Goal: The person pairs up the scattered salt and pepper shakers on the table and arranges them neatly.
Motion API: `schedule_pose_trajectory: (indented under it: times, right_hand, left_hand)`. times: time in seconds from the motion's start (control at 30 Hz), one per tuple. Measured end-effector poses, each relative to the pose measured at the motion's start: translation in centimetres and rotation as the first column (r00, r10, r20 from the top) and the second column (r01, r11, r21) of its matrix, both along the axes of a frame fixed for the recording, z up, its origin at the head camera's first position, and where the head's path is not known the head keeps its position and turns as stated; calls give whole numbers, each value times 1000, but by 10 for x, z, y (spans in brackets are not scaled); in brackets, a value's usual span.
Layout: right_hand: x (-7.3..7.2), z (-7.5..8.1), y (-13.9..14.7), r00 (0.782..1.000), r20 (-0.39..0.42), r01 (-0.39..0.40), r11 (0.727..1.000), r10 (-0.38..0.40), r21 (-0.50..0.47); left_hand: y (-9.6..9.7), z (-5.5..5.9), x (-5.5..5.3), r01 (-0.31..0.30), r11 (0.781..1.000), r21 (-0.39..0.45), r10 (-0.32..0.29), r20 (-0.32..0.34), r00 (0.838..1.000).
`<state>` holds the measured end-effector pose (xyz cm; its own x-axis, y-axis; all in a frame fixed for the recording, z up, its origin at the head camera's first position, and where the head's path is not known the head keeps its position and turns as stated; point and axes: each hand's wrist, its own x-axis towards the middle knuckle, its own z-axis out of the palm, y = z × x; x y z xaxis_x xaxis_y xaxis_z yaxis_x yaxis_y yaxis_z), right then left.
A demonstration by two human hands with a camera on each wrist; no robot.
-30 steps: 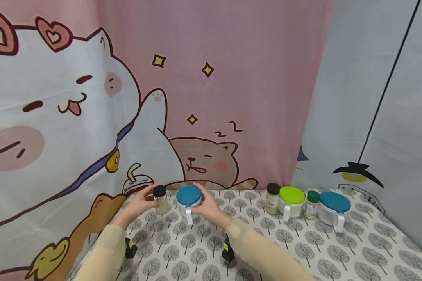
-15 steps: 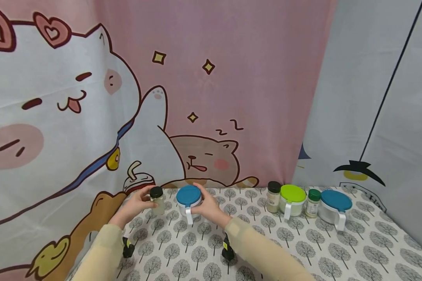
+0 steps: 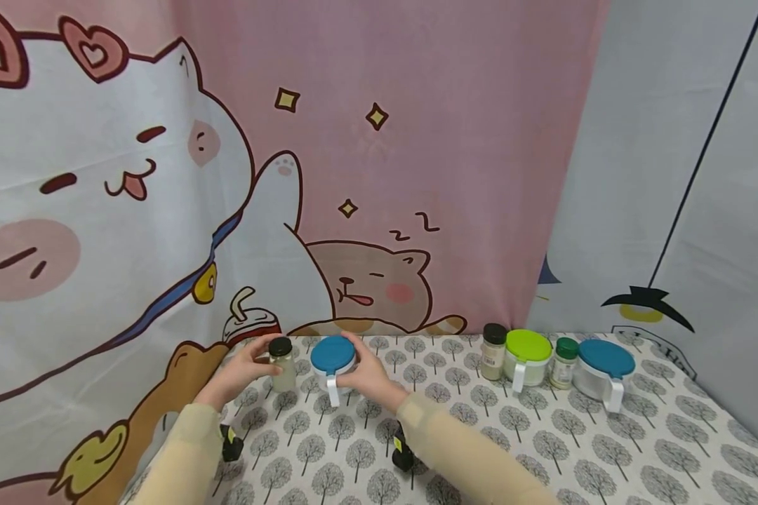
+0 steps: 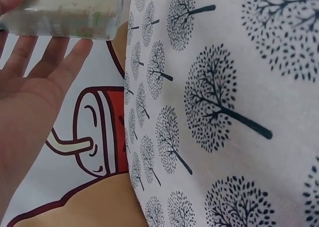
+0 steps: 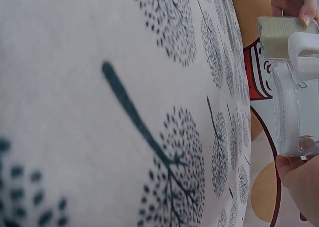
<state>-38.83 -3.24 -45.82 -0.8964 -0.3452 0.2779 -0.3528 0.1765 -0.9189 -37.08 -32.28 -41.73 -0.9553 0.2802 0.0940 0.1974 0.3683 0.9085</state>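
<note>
My left hand [image 3: 243, 372] grips a small clear spice jar [image 3: 283, 376] with a black lid and pale contents, thumb on the near side. In the left wrist view the spice jar [image 4: 75, 18] is held off the cloth, its top cut off by the frame. To its right, my right hand [image 3: 374, 380] holds a round glass seasoning jar [image 3: 333, 356] by its side; it has a blue lid and a white handle facing me. The right wrist view shows this seasoning jar [image 5: 285, 110] raised above the cloth, its base see-through, close beside the spice jar [image 5: 275, 40].
On the right of the tree-print tablecloth [image 3: 379, 428] stand a black-lidded spice jar [image 3: 493, 358], a green-lidded seasoning jar [image 3: 527, 346], a green-capped spice jar [image 3: 564, 365] and another blue-lidded seasoning jar [image 3: 606, 359], in a row. A cartoon curtain [image 3: 467, 161] hangs behind the table.
My left hand has shifted slightly left with the spice jar. My right hand has since moved a little left with the blue-lidded seasoning jar. Both grips look the same.
</note>
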Motion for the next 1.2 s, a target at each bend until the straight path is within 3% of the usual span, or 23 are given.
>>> schedule_pose_trajectory:
  times: [0.2,0.83,1.2]
  right_hand:
    - [4,-1,-4,999,16,42,999,-43,26]
    - [5,0,-18,1000,-5,15,999,-15,-32]
    - [7,-1,-21,999,-14,32,999,-32,-11]
  left_hand:
    - [-5,-3,-2,-6,1000,-4,6,21,1000]
    - [-10,0,-3,-69,998,-8,69,59,996]
    - [-11,0,1,-42,999,-11,43,18,999]
